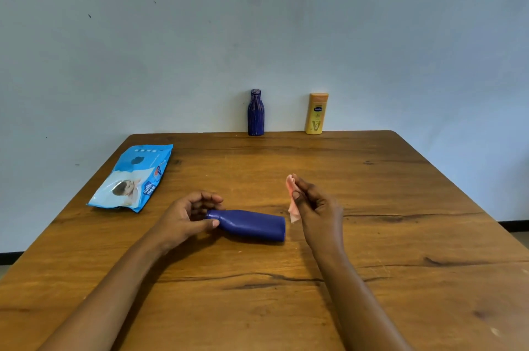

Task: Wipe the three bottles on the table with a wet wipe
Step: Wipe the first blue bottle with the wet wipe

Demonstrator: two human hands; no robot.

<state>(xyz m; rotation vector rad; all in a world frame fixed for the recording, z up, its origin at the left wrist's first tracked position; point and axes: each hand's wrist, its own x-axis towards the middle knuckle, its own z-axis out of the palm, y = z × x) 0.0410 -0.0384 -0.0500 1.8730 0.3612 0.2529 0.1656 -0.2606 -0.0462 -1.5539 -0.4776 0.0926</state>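
A plain blue bottle point(252, 225) lies on its side in the middle of the wooden table point(400, 207), neck pointing left. My left hand point(189, 216) grips its neck end between thumb and fingers. My right hand point(316, 209) is raised just right of the bottle's base and pinches a crumpled pinkish wet wipe point(292, 201), which is apart from the bottle. At the table's far edge, against the wall, a dark blue patterned bottle point(255, 113) and a yellow lotion bottle point(317, 113) stand upright.
A blue wet wipe pack point(134, 177) lies flat on the table's left side, near the left edge. A pale wall runs right behind the far edge.
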